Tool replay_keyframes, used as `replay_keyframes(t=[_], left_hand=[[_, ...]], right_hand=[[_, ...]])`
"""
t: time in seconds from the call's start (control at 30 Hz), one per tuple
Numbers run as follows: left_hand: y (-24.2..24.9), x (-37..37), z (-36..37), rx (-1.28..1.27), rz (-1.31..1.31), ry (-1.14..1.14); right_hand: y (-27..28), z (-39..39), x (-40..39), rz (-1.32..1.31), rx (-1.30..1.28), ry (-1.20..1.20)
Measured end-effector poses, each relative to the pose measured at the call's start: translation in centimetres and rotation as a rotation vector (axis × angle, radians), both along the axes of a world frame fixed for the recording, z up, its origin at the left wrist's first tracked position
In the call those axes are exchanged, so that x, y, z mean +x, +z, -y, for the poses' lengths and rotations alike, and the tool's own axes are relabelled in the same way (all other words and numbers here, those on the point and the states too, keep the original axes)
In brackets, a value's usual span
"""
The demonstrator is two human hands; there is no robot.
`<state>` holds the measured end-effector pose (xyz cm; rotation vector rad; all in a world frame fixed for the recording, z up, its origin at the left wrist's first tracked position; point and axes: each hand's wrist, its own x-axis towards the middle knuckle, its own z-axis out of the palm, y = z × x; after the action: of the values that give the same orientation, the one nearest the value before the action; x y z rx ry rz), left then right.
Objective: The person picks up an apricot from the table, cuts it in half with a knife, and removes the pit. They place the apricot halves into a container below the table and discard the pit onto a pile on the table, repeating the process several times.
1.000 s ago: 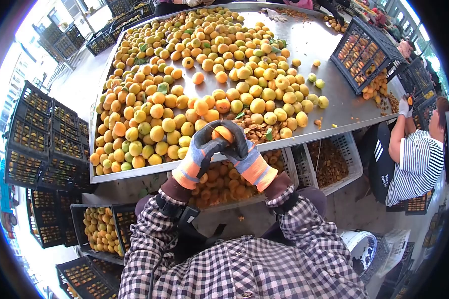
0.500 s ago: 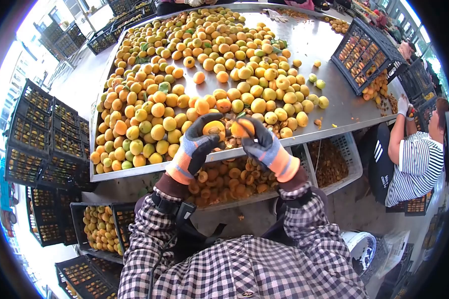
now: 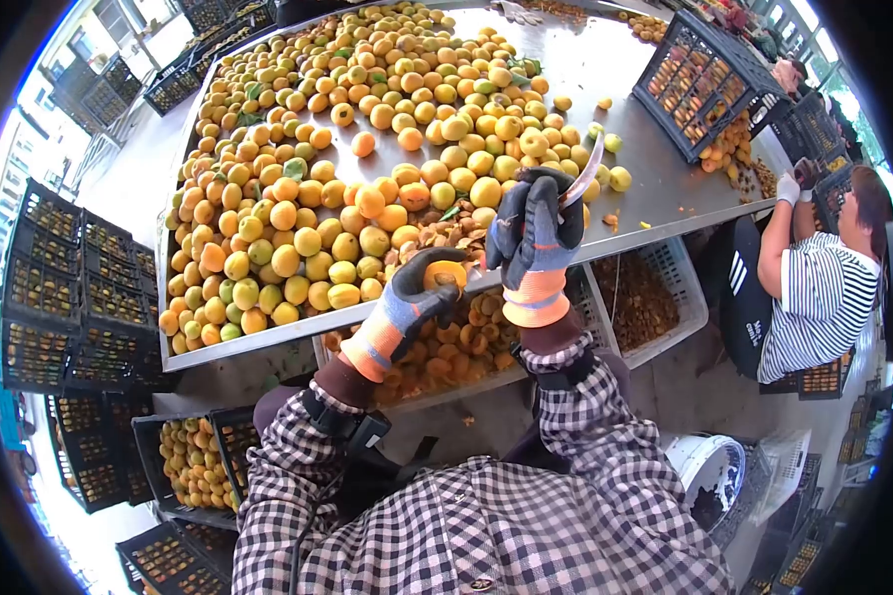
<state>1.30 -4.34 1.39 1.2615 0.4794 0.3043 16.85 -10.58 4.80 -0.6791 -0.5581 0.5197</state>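
My left hand (image 3: 407, 305), in a dark-palmed glove, is closed around an apricot half (image 3: 446, 273) whose cut side shows. It is at the near edge of the metal table (image 3: 645, 198), above a bin of apricot halves (image 3: 456, 352). To its right and higher, my gloved right hand (image 3: 538, 228) grips a knife (image 3: 587, 171), its curved blade pointing up and right; the handle is hidden in the fingers. Whole apricots (image 3: 298, 213) cover the table's left and middle. A small heap of brown pits and scraps (image 3: 446, 238) lies between my hands.
A tipped black crate (image 3: 700, 84) spills apricots at the table's right. Below that edge sits a white bin of pits (image 3: 635, 302). A person in a striped shirt (image 3: 824, 288) sits at right. Stacked crates (image 3: 69, 288) stand left, and a white bucket (image 3: 709, 476) is behind my right arm.
My right hand has moved up and right, turning so the knife blade shows; the apricot half it held is gone from it. My left hand moved slightly down, still holding its half.
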Motion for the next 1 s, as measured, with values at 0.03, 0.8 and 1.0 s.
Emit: replay_keyframes(t=[0.03, 0.8, 1.0], left_hand=[[0.0, 0.2, 0.3, -0.01, 0.017, 0.017], [-2.1, 0.8, 0.5, 0.495, 0.121, 0.148], [-1.7, 0.8, 0.0, 0.561, 0.06, 0.146]], right_hand=[[0.3, -0.2, -0.2, -0.016, 0.044, 0.013], [-0.7, -2.4, -1.8, -0.209, -0.096, -0.027], [-1.5, -3.2, -1.6, -0.497, -0.257, -0.021]])
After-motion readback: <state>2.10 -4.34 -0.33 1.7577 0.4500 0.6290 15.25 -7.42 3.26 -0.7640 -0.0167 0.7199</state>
